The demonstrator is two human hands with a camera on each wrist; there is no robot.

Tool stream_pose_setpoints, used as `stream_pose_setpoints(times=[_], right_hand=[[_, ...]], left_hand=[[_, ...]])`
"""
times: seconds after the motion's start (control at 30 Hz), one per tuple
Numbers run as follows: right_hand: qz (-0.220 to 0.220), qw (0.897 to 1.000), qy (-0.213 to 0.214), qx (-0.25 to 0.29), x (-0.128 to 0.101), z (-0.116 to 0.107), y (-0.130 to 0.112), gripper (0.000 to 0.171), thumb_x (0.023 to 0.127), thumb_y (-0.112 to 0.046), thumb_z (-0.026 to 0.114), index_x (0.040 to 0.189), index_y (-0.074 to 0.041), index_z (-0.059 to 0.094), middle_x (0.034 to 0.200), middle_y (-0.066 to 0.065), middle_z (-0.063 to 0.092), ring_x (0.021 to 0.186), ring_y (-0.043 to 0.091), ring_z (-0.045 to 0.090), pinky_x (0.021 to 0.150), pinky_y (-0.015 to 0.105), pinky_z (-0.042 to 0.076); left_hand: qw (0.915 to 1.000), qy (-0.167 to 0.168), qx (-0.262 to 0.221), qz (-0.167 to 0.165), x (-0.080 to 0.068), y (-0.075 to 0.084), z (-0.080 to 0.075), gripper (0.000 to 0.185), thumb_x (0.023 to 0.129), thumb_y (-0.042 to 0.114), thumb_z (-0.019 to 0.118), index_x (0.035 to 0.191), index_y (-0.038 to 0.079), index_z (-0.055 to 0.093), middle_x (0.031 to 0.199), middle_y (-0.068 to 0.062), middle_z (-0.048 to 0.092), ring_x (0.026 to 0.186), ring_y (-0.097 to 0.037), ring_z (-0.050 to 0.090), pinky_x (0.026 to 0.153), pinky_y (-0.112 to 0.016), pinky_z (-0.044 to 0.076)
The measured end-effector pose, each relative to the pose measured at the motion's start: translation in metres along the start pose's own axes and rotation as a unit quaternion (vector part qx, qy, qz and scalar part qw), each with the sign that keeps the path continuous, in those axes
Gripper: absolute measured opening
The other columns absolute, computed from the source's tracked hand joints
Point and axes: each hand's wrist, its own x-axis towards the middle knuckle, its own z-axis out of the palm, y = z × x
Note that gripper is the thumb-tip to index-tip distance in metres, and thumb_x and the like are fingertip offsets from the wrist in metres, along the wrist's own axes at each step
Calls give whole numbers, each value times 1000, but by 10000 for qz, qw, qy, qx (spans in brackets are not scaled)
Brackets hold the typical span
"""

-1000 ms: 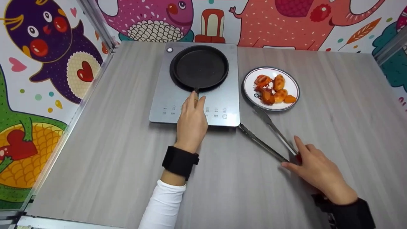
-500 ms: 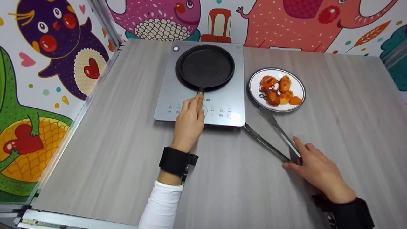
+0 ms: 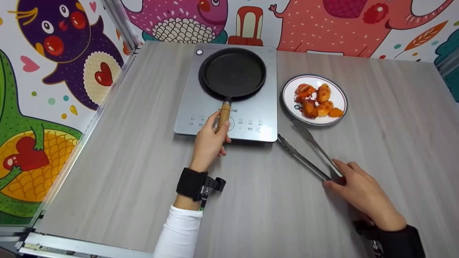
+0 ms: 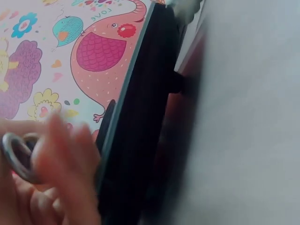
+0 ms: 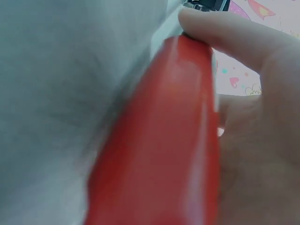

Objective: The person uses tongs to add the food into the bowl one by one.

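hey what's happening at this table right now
A person holds the wooden handle of an empty black pan with the left hand; the pan sits on a silver induction cooktop. The right hand grips the red end of metal tongs lying on the table, arms spread. A plate of orange food pieces sits right of the cooktop.

Mock kitchen booth, induction cooktop (image 3: 251, 118) on wood-grain table (image 3: 118, 172), cartoon-animal walls (image 3: 46, 64), metal frame (image 3: 118, 21)

Round black frying pan (image 3: 233, 73) w/ brown wood handle; silver-grey cooktop (image 3: 251, 118); white round plate (image 3: 339, 107), dark rim; steel tongs (image 3: 312, 152), red grip.
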Motion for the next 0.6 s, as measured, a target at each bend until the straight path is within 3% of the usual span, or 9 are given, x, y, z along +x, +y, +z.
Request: stream_pose_setpoints(times=[0.2,0.37,0.5,0.6], right_hand=[[34,9991,274,316,1,1,1,63,79,-44,63,121,2,49,91,10,48,68,16,45,53,30,36],[65,9970,630,436,-1,-2,5,57,80,-41,63,116,3,54,85,7,47,65,16,42,52,27,32],[29,9933,999,577,0,-3,5,56,80,-41,64,113,3,55,84,6,46,65,18,41,53,27,31],[26,9903,1194,715,0,-4,5,57,80,-40,64,115,4,54,87,7,47,68,19,42,55,28,32]], left_hand=[[9980,-40,-602,-165,-1,-5,-3,53,83,51,53,129,24,44,62,-9,62,28,-12,37,29,-27,34],[9891,-251,-1401,-372,-13,7,-3,50,87,41,54,130,17,44,59,-12,59,30,-10,36,29,-24,32],[9713,-411,-2275,-559,-15,7,-2,49,88,37,54,131,16,43,59,-8,56,34,-9,36,29,-20,30],[9496,-541,-3009,-701,-12,-3,2,48,87,35,56,129,17,45,57,-3,50,37,-7,37,27,-18,27]])
